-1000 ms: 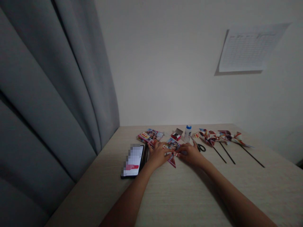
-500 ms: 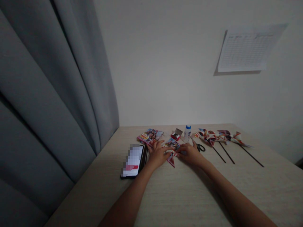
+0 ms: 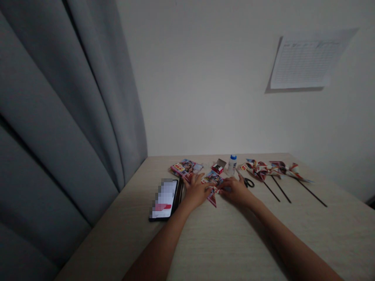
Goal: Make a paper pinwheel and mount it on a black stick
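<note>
Covering a light wood table (image 3: 216,249): left hand (image 3: 196,192) spread wide on the paper, right hand (image 3: 236,190) bunched at it, pinch or not can't tell. Printed, cut paper (image 3: 212,200) sits between and under them; uneven finger pressure could crease or tear it. Capped bottle (image 3: 231,168) upright, fill level unclear. Red box (image 3: 217,169), lid up, small dark contents, unidentifiable.
</note>
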`<state>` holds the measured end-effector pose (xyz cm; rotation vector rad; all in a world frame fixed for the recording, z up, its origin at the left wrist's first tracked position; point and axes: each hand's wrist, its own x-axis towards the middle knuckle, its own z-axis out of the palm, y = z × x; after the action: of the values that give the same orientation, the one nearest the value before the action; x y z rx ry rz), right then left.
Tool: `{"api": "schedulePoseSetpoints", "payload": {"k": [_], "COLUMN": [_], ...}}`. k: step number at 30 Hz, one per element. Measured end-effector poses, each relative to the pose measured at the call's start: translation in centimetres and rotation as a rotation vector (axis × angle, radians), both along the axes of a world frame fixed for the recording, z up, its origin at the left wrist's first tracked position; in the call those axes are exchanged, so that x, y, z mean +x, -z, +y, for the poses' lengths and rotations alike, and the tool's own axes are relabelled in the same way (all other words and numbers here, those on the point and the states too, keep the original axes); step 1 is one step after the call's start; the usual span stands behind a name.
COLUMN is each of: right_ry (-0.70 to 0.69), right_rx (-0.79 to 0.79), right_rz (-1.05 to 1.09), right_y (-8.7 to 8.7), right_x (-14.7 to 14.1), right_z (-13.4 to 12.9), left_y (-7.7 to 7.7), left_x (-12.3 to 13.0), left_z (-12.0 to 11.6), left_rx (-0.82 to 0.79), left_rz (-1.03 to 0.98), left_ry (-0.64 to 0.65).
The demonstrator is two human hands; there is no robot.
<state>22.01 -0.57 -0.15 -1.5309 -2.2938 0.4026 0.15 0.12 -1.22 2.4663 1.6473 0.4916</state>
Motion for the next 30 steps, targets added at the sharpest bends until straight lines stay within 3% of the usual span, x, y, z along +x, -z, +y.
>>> {"api": "schedulePoseSetpoints", "payload": {"k": [12,19,30], "right_ry": [0.011,0.002,0.004], "right_rx": [-0.004,-0.004,0.0], "right_rz": [-0.003,0.019,0.015], "right_y": [-0.2,-0.05,0.01], "right_x": [-0.07,-0.03,-0.03], "right_z": [-0.23,-0.18,-0.13], "left_y": [0.59,-0.1,0.31], "left_x": [-0.22,0.03,-0.15], "left_z": [0.35,0.12,0.02], "left_rx": [0.022,0.069,0.044], "left_rz": [-0.027,-0.09,-0.007], "left_ry": [0.008,-0.029,0.033]}}
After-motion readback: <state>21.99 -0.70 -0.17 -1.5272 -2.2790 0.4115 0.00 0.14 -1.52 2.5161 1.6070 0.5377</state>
